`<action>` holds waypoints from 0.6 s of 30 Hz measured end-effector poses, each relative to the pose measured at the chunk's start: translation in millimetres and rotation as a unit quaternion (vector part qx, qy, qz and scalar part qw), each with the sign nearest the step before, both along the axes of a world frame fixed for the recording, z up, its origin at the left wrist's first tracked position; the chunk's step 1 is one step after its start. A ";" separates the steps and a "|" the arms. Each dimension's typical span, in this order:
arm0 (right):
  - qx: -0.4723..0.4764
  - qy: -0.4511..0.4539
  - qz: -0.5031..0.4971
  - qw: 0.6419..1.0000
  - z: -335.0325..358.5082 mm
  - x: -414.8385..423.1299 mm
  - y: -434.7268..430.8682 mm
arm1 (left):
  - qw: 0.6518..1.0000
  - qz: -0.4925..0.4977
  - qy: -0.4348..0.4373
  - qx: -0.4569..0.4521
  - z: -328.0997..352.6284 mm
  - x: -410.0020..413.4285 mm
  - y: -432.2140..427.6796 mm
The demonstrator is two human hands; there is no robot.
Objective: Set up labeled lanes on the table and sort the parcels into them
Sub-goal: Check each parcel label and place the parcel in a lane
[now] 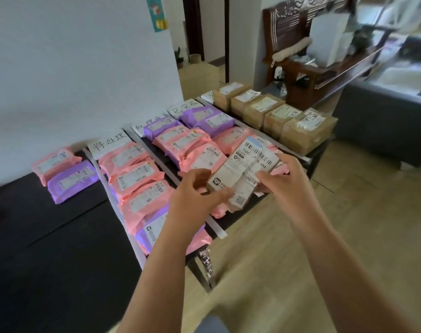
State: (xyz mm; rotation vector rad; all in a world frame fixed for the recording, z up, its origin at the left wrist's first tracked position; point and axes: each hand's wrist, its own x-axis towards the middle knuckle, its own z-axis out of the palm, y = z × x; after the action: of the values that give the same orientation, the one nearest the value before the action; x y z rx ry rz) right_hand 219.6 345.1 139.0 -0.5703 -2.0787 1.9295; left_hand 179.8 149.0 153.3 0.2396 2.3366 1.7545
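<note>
Head view. One parcel [246, 169]: a soft pink plastic mailer, flat and oblong, faced with a creased white barcode label. We hold it above the black table [48, 248], label up, long axis running near-left to far-right. Our left hand [195, 188] pinches its near-left end. Our right hand [286, 179] grips the right edge. Below lie glossy pink parcels [135, 174] and purple parcels [72, 181], rowed between white tape strips [101, 174]. Handwritten paper signs [109, 143] sit at the far edge, cardboard boxes [305, 132] rightmost, and a dark wooden chair [296, 44] beyond.
</note>
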 end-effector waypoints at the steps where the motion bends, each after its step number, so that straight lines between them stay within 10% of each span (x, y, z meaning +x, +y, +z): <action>1: 0.000 -0.007 -0.009 1.000 -3.9 -6.2 9.5 | 1.000 0.009 -0.005 0.010 -3.7 -8.2 9.8; 18: 0.084 -0.086 -0.067 0.990 -42.1 -168.1 101.3 | 0.994 0.092 -0.021 0.045 -39.0 -177.5 120.5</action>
State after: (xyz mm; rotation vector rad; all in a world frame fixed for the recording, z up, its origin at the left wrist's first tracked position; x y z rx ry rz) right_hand 51.5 446.3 96.9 -0.8413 -2.2165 1.6651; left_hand 2.3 269.5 114.3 -0.0008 2.3173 1.9321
